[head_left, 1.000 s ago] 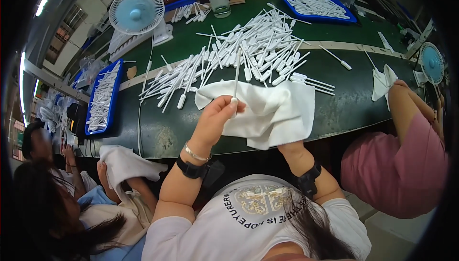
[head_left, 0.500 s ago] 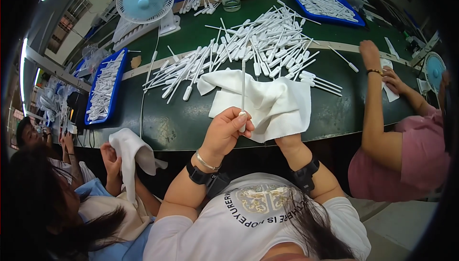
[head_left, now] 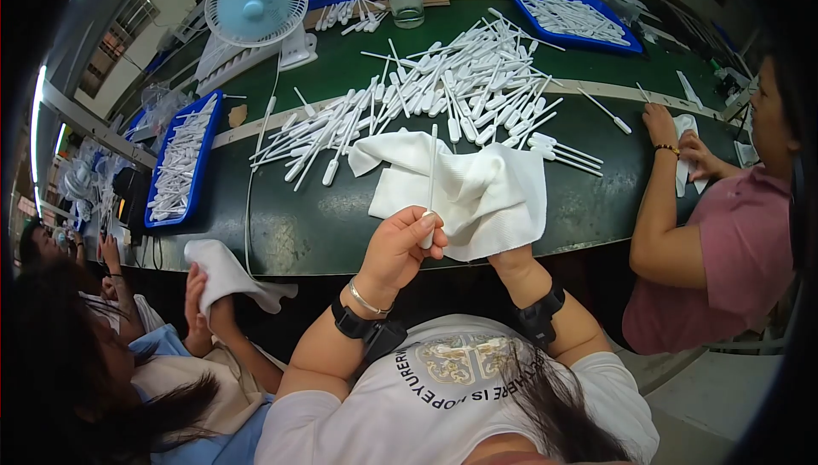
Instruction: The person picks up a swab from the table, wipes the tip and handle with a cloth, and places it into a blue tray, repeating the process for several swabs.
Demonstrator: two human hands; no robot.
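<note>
Looking down from a head camera, the view showed a person in a white printed T-shirt (head_left: 452, 405) seated at a long dark green table (head_left: 281, 226). Their left hand (head_left: 400, 248) was closed around the lower end of a slim white plastic stick (head_left: 431, 177), pinching it between thumb and fingers so that it stood nearly upright in front of the chest, just at the table's near edge. Their right hand (head_left: 509, 258) was almost wholly hidden under a white cloth (head_left: 477, 192); it seemed to grip the cloth from beneath, though how tightly could not be told. The cloth draped from that hand onto the table, and the stick rose in front of it. Both wrists wore black bands.

Beyond the cloth, a large loose heap of similar white sticks (head_left: 443, 94) lay spread across the middle of the table. A blue tray (head_left: 181, 162) filled with more sticks sat to the left, and another blue tray (head_left: 573, 17) sat at the far right. A small light-blue fan (head_left: 256, 5) stood at the far left, with a clear glass jar (head_left: 406, 0) near it.

To the left, another person held a second white cloth (head_left: 226, 273). To the right, a person in a pink shirt (head_left: 733, 252) rested both hands on the table.
</note>
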